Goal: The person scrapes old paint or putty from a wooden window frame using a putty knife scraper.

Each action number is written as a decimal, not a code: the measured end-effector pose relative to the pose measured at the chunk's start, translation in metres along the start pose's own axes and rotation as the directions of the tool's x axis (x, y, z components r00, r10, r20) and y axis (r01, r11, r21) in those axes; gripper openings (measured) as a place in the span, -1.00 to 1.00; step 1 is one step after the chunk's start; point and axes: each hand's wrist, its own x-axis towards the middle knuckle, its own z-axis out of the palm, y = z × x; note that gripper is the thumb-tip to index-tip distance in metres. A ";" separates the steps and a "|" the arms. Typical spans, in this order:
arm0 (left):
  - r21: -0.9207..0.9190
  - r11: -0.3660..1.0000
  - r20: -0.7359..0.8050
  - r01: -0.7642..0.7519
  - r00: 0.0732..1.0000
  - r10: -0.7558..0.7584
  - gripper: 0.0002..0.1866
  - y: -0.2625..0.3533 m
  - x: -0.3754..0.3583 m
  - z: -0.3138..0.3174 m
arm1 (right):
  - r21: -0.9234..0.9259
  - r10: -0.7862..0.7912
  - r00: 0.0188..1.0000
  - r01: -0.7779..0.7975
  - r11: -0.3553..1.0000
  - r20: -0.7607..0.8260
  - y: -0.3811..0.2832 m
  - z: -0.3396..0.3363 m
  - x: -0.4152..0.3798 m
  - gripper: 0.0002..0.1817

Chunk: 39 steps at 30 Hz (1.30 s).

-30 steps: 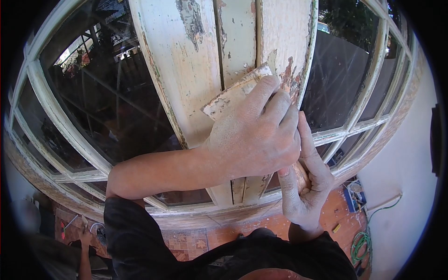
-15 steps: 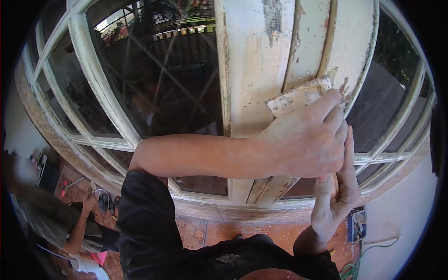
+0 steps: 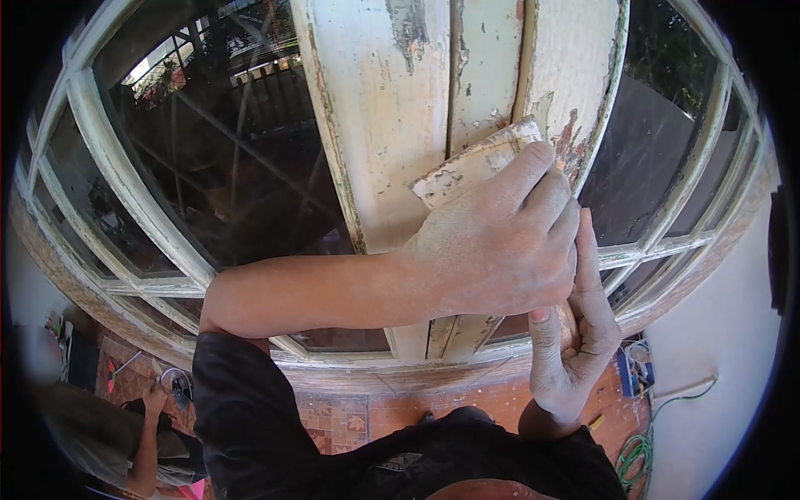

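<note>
- The left hand (image 3: 500, 250) is pressing a sanding block (image 3: 471, 167) flat against the central door stile (image 3: 392, 150), the painted upright between the glazed panes.
- The grip is holding the block: the fingers (image 3: 533, 171) are lying across its face and reaching to its upper right corner, while the palm is covering its lower part.
- The block is lying up and to the left of the knuckles. Its long axis is running diagonally across the stile, from lower left to upper right.
- The upper right corner of the block is touching a patch of flaking paint (image 3: 571, 142) on the stile's right edge.
- The right hand (image 3: 575, 342) is sitting just below the left hand, against the lower right part of the stile. Its fingers are curling loosely and appear to be holding nothing; the pictures are not showing the palm side fully.
- The left hand is the one nearer the block; the right hand is lying clear of it.
- Left of the stile, glass panes (image 3: 225, 158) are reflecting railings. Below the stile, a tiled floor (image 3: 342, 417) is showing, with another person (image 3: 125, 450) crouching at lower left and a green hose (image 3: 637, 454) lying at lower right.
</note>
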 end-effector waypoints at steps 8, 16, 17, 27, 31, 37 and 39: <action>-0.002 1.000 -0.032 0.008 0.999 -0.008 -0.78 0.001 0.001 0.003 | -0.043 -0.024 1.000 0.025 0.999 0.013 0.004 -0.004 0.003 -0.28; 0.090 0.996 -0.049 -0.027 0.998 0.031 -0.75 -0.005 0.007 0.007 | -0.091 -0.080 0.996 0.083 0.992 0.034 0.008 -0.007 0.012 -0.26; 0.088 0.996 -0.044 -0.026 0.999 0.030 -0.75 -0.004 0.007 0.007 | -0.067 -0.059 0.998 0.062 0.996 0.035 0.009 -0.008 0.011 -0.26; 0.023 0.999 0.062 -0.040 0.997 0.038 -0.76 -0.012 0.008 -0.001 | 0.045 -0.047 0.999 0.047 0.998 -0.012 0.007 -0.001 0.012 -0.30; 0.026 0.999 0.096 -0.042 0.995 0.040 -0.77 -0.007 0.005 -0.003 | -0.018 -0.119 0.993 0.119 0.993 -0.002 0.008 -0.001 0.010 -0.29; 0.034 0.999 0.059 -0.042 0.997 0.040 -0.78 -0.029 0.019 -0.006 | -0.001 0.122 0.992 -0.122 0.993 0.033 -0.004 0.000 0.026 -0.31; 0.017 0.999 -0.012 -0.029 0.999 0.030 -0.78 -0.020 0.014 -0.004 | 0.015 0.070 0.997 -0.070 0.997 0.034 -0.003 -0.002 0.019 -0.28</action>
